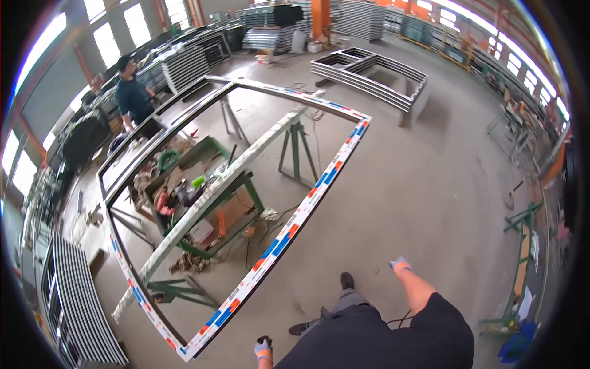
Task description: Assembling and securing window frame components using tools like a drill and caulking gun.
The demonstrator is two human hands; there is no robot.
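My left hand (pixel 263 350), in a grey and orange glove, hangs low beside the near corner of a large window frame (pixel 279 241). Its fingers are curled round something small and dark that I cannot make out. Out to my right, my right hand (pixel 400 265) wears the same kind of glove. It is held away from my body over the floor, its fingers loosely apart with nothing visible in them. The window frame carries white, blue and red film. It lies across a wrapped beam (pixel 247 156) on green trestles (pixel 297 154), and neither hand touches it.
A person (pixel 133 92) stands beyond the frame on the left. Under the frame is a green cart (pixel 209 146) of tools and rags, with cables on the floor. Stacked profiles (pixel 85 301) lie at the left. Another frame stack (pixel 369 80) stands ahead, a green stand (pixel 522 258) right.
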